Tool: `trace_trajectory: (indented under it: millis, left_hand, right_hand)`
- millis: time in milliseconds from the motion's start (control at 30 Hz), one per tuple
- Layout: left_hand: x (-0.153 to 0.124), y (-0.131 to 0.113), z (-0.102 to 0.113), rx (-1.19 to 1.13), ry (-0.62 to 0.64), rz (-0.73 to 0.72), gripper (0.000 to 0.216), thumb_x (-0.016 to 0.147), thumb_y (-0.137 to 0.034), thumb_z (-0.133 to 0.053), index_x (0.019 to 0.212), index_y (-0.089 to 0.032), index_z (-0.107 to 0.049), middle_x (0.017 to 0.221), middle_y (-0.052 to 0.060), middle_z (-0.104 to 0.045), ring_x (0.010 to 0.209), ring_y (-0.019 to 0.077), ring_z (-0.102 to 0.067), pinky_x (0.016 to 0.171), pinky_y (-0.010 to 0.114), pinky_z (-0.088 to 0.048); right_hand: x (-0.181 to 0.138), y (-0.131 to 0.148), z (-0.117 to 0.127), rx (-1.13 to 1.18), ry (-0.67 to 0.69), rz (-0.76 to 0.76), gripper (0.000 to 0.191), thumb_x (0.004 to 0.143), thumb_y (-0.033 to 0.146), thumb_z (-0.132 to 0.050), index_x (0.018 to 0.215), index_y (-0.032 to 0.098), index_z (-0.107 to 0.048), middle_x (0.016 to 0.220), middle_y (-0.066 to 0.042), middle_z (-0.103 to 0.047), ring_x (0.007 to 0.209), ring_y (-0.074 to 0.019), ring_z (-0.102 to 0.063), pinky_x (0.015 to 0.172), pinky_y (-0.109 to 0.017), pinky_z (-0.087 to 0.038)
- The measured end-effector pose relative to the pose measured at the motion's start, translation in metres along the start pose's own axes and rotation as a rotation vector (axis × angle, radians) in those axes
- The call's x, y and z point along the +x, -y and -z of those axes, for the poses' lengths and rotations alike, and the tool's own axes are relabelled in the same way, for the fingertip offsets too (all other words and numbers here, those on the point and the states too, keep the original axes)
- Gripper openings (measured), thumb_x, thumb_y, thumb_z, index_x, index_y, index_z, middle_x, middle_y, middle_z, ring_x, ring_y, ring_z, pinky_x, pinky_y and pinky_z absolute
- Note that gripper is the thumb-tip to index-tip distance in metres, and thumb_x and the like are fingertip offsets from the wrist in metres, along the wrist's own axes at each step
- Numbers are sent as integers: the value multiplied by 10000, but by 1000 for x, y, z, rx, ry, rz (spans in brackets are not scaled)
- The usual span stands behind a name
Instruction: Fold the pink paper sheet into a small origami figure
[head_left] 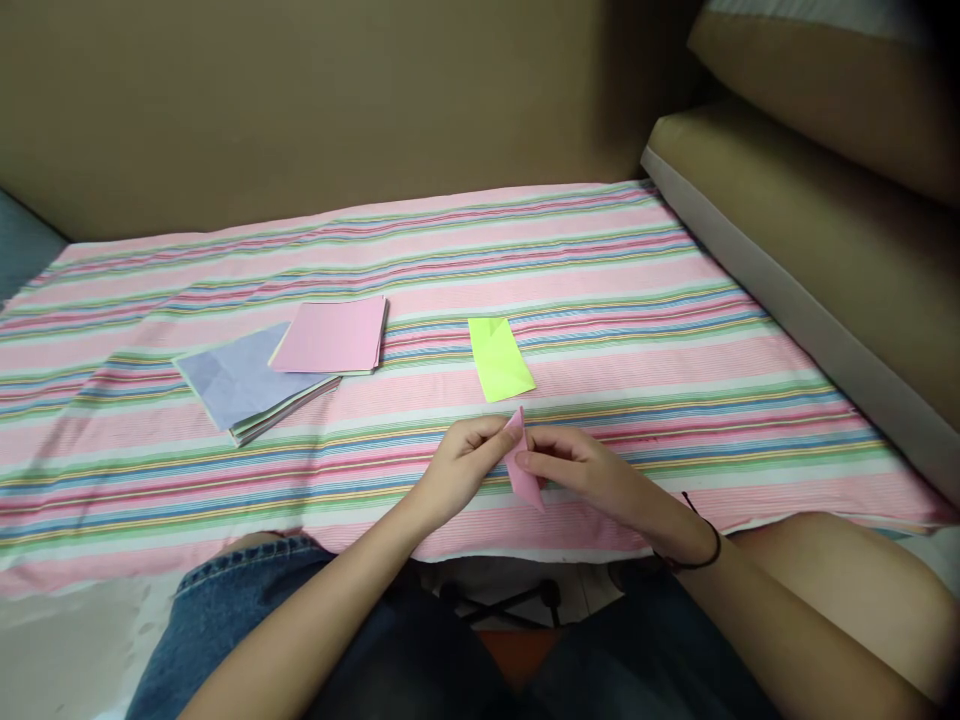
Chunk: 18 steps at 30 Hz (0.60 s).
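A small folded piece of pink paper [527, 483] is held up between my two hands, tilted and near the front edge of the cloth. My left hand [469, 455] pinches its upper left side, thumb on the near face. From the right, my right hand [574, 462] grips the same paper between thumb and fingers; some fingertips are hidden behind it. Just beyond my hands lies a folded yellow-green paper [501, 362], flat on the striped cloth and touched by neither hand.
To the left, a stack of pink square papers [330, 335] overlaps a stack topped by a bluish-purple sheet [247, 375]. A striped cloth [600, 275] covers the surface. Brown cushions [810, 240] rise on the right, and a brown upright panel [337, 100] stands behind.
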<state>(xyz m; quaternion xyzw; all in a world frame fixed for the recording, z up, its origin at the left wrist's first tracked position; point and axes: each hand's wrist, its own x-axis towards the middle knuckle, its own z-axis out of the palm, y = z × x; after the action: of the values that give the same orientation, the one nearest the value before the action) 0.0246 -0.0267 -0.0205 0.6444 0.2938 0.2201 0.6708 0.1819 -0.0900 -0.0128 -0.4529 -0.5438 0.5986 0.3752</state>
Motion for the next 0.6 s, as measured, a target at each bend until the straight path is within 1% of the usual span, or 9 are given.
trace_trajectory:
  millis: [167, 300, 500, 600]
  left_hand:
    - [1, 2, 3, 2, 23, 42, 414, 876, -424, -473, 574, -141, -476, 547, -34, -380, 538, 86, -349, 529, 232, -268]
    - [0, -3, 6, -9, 49, 106, 427, 841, -432, -524, 534, -147, -442, 534, -41, -338, 511, 78, -314, 505, 237, -239]
    - [0, -3, 5, -117, -41, 122, 437, 829, -377, -543, 490, -164, -368, 503, -54, -254, 479, 68, -234, 481, 245, -186]
    - [2, 1, 4, -189, -53, 123, 472, 831, -383, -532, 478, -178, -295, 480, -60, -228, 464, 66, -211, 467, 248, -163]
  right_hand:
    - [-1, -2, 1, 12, 60, -32, 279, 893, 257, -469, 631, 171, -514, 636, 16, -480, 629, -124, -448, 616, -274, -334]
    - [-3, -4, 1, -29, 111, -67, 269, 865, 273, -521, 618, 178, -469, 625, 33, -437, 594, -108, -401, 561, -255, -300]
    - [-3, 1, 2, -71, 140, -1, 320, 907, 312, -467, 617, 177, -455, 639, 31, -411, 607, -108, -394, 581, -259, -306]
    - [-3, 0, 4, -90, 112, -3, 305, 898, 295, -480, 619, 178, -441, 646, 36, -386, 606, -105, -375, 575, -257, -292]
